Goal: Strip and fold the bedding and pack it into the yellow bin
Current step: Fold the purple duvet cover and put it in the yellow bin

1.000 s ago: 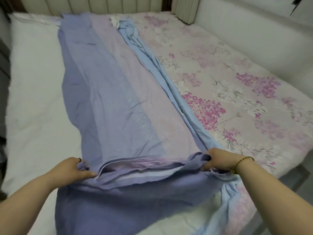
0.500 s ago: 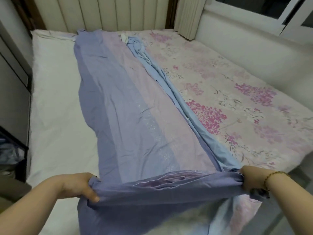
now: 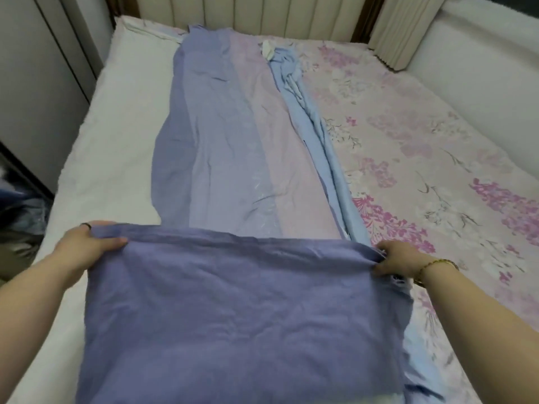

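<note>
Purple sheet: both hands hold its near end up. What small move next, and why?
Probably carry the held edge forward toward the headboard. The left hand and right hand each hold a corner of the purple sheet, and the rest lies flat in a long strip, ready to halve.

A long periwinkle-purple cloth sheet (image 3: 221, 147), folded lengthwise into a strip with lilac and light-blue bands on its right, lies flat up the middle of the white mattress (image 3: 116, 126). Its near end is raised and drawn taut at both corners, plain wrinkled side showing. A pink floral sheet (image 3: 423, 135) lies spread flat to its right, touching the blue edge
</note>
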A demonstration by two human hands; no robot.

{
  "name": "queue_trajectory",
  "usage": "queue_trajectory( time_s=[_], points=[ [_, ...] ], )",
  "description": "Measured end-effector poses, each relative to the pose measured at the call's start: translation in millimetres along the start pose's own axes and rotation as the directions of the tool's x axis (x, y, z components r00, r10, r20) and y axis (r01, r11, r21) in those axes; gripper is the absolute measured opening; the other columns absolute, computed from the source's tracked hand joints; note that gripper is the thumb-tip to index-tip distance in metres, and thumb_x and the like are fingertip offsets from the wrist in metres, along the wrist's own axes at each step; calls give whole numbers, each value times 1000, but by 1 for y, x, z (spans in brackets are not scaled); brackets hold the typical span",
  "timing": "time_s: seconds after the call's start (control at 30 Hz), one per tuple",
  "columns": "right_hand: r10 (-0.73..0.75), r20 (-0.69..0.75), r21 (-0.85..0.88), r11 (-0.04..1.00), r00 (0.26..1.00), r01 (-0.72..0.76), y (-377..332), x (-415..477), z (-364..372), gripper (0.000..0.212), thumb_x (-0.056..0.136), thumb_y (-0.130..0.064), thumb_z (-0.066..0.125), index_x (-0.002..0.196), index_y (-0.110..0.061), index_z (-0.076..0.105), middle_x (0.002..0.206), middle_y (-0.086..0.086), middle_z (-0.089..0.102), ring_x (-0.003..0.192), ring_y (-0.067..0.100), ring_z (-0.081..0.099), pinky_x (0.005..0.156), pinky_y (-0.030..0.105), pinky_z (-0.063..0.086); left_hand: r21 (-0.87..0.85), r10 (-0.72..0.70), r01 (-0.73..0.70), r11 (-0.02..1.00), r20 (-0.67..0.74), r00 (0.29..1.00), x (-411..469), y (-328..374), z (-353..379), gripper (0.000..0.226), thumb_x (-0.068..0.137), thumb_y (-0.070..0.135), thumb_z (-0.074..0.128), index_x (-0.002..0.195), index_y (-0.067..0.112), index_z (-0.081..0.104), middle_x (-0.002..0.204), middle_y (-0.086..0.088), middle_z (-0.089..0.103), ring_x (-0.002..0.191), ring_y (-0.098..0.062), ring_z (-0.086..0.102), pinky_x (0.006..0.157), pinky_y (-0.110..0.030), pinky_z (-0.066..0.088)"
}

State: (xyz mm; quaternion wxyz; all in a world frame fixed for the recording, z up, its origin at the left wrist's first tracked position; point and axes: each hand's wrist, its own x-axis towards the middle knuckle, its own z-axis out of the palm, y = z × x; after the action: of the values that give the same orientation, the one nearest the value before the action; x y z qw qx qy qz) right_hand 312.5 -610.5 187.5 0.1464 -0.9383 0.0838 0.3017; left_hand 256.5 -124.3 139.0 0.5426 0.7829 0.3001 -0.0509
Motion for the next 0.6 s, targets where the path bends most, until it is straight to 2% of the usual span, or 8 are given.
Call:
queue_trajectory(
  time_s=[0.07,0.13,0.2,0.33,0.43,0.5,0.57,0.6],
  points=[
    [-21,-210,274,959,977,79,-10,35,-8,63,82,-9,66,138,-9,36,133,15,46,115,33,49,94,40,44,-129,-55,23,991,-249,967,12,5,11,57,79,1,68,131,0,45,131,-23,51,103,-32,55,87,-29,47],
    [18,-344,499,850,939,167,-15,55,0,69,85,-11,63,143,-9,27,143,13,37,126,34,40,102,43,37,-111,-139,106,988,-359,923,6,-8,27,66,83,1,64,140,1,32,142,-21,39,125,-34,44,104,-39,35],
    [49,-295,562,817,954,132,-3,69,32,67,88,-15,60,145,-7,24,147,12,33,132,33,35,106,42,32,-47,-222,221,974,-377,899,-9,-41,44,67,84,2,64,141,-1,30,144,-24,35,130,-38,38,109,-43,30],
    [160,-91,490,866,983,-96,46,61,125,71,87,-18,61,145,-6,22,151,13,29,137,32,32,112,42,27,70,-433,471,879,-294,852,-56,-117,81,55,85,-1,61,134,-11,38,134,-33,43,123,-45,44,104,-45,33],
    [288,-114,420,881,951,-217,77,31,184,73,81,-17,69,141,1,31,146,20,36,133,34,37,111,39,28,31,-500,522,852,-244,831,-89,-143,103,47,85,11,65,121,-15,50,122,-37,52,114,-47,50,97,-46,37],
    [409,-182,512,816,894,-270,87,12,206,69,75,-15,74,133,5,42,137,26,45,125,39,45,106,44,32,-3,-510,526,850,-256,821,-99,-150,105,68,72,33,71,120,-10,53,122,-34,54,113,-46,51,97,-46,38],
    [530,-269,633,727,805,-267,93,-3,222,48,70,-14,74,110,7,58,114,33,58,102,35,60,92,42,43,-29,-543,560,828,-291,788,-109,-153,99,77,64,37,77,123,-8,53,126,-31,53,116,-45,50,103,-47,37],
    [589,-297,688,678,752,-259,95,-10,226,30,72,-9,73,95,4,60,100,34,61,82,24,64,79,31,47,-58,-556,568,821,-305,773,-113,-157,96,82,61,37,79,124,-8,52,127,-31,52,117,-45,49,105,-48,35]
  ],
)
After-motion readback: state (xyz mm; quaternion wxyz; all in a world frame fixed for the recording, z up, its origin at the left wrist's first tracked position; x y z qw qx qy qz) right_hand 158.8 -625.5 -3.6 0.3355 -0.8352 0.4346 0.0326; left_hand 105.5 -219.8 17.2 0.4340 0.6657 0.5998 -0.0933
